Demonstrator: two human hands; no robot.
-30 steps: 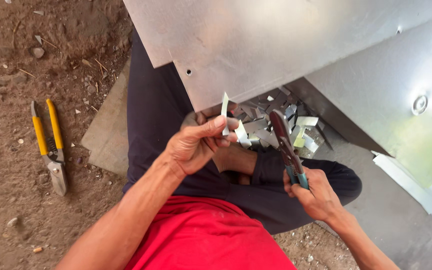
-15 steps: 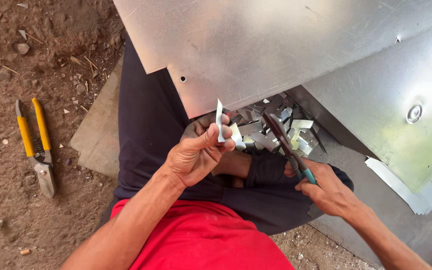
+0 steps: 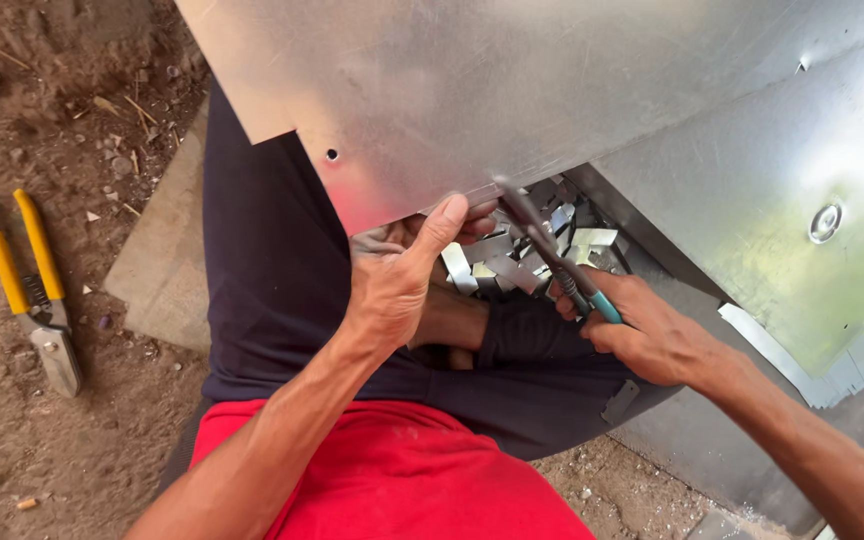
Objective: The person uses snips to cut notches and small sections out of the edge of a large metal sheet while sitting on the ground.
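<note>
I sit on the ground in dark trousers and a red shirt. My left hand [image 3: 399,280] is closed around a small bent metal strip [image 3: 458,268], its thumb raised against the lower edge of a large galvanised sheet [image 3: 512,90]. My right hand [image 3: 647,335] grips the teal handles of dark pliers [image 3: 550,255], whose jaws point up towards the sheet's edge, right next to my left fingers. Between the hands, a pile of small cut metal pieces [image 3: 567,235] lies partly hidden under the sheet.
Yellow-handled tin snips [image 3: 30,295] lie on the dirt at left. A flat grey slab [image 3: 164,262] sits beside my leg. A second metal sheet [image 3: 752,190] with a round fitting [image 3: 825,222] slopes at right.
My left hand has lifted the strip to the sheet's edge, where the fingers now tuck under it. The pliers moved in closer to the left hand. The view shifted towards the sheet.
</note>
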